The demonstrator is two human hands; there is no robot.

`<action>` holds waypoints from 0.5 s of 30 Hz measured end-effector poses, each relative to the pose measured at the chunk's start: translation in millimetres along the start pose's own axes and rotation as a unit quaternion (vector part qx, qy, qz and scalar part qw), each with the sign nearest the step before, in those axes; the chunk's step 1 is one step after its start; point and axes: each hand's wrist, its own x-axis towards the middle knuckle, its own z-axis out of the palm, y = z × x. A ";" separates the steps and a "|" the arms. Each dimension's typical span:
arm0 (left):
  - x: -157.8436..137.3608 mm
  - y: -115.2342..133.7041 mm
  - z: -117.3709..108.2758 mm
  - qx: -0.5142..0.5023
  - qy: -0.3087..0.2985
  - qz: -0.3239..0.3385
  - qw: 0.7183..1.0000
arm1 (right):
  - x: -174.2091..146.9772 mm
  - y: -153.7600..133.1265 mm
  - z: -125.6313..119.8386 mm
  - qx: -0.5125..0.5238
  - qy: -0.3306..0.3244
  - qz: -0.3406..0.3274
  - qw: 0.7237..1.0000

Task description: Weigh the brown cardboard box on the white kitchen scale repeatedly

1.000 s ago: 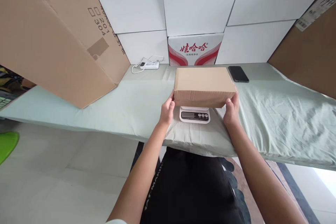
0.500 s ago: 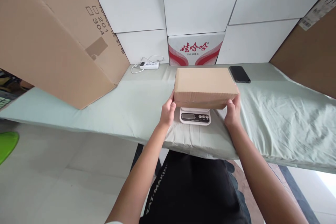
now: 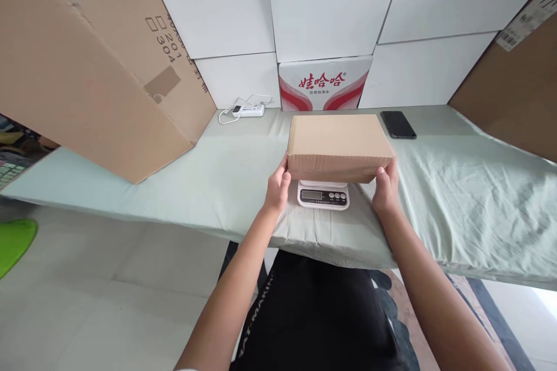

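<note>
A closed brown cardboard box [image 3: 339, 142] rests on, or just over, a small white kitchen scale [image 3: 323, 196]; the contact is hidden beneath it. The scale's display and buttons face me, while its weighing platform is mostly covered. My left hand [image 3: 278, 185] grips the box's left side near the front corner, its thumb at the front edge. At the opposite end, my right hand [image 3: 386, 185] holds the right front corner with the thumb against the front face. The fingers of both hands are partly hidden by the box.
Pale green cloth covers the table [image 3: 217, 179]. Behind the box stand stacked white cartons [image 3: 324, 6] and a red-and-white printed carton [image 3: 322, 84]. A black phone [image 3: 398, 124] and a white power strip [image 3: 249, 110] lie at the back. Large cardboard boxes [image 3: 96, 81] flank the table.
The camera view has shifted slightly, so the whole scene sits a little lower. Both hands keep their hold on the box, which shows no clear movement over the scale.
</note>
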 end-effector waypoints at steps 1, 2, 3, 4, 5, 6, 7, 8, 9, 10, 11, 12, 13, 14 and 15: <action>-0.2 0.3 0.0 0.002 -0.002 0.002 1.000 | 0.1 -0.2 0.0 0.001 0.002 -0.002 1.000; -0.4 0.8 0.0 0.003 -0.002 0.003 1.000 | 0.1 -0.1 -0.3 0.002 0.003 -0.003 1.000; -0.6 1.5 0.0 0.003 -0.001 0.003 1.000 | 0.1 0.3 -0.9 0.001 0.003 -0.005 1.000; -0.6 2.4 0.0 0.002 0.000 0.003 1.000 | -0.1 0.7 -1.5 0.000 0.002 -0.006 1.000; -0.6 3.5 0.1 0.001 0.001 0.001 1.000 | -0.3 1.1 -2.3 -0.002 0.000 -0.006 1.000; -0.5 4.7 0.2 -0.001 0.002 0.000 1.000 | -0.7 1.3 -2.9 -0.003 -0.002 -0.004 1.000; -0.4 5.8 0.5 -0.001 0.003 -0.001 1.000 | -1.3 1.3 -3.4 -0.003 -0.003 0.000 1.000; -0.5 6.9 1.0 -0.001 0.003 -0.001 1.000 | -2.1 0.7 -3.6 -0.003 -0.002 0.007 1.000; -0.8 7.7 1.6 -0.001 0.003 -0.001 1.000 | -3.1 -0.4 -3.5 -0.006 -0.001 0.014 1.000; -1.3 8.4 2.3 -0.001 0.000 -0.001 1.000 | -4.4 -2.1 -3.2 -0.011 0.000 0.020 1.000; -2.1 9.1 3.0 0.000 -0.005 0.001 1.000 | -5.7 -4.5 -2.8 -0.017 0.002 0.021 1.000; -3.0 9.9 3.4 -0.001 -0.010 0.003 1.000 | -6.8 -7.6 -2.4 -0.024 0.004 0.018 1.000; -3.8 11.0 3.3 -0.001 -0.013 0.007 1.000 | -7.4 -11.5 -2.1 -0.031 0.004 0.014 0.999; -4.0 12.6 2.4 -0.002 -0.014 0.012 1.000 | -7.2 -16.0 -2.2 -0.034 0.004 0.009 0.999; -3.1 15.0 0.7 -0.003 -0.013 0.019 1.000 | -5.6 -21.1 -2.5 -0.034 0.001 0.005 0.999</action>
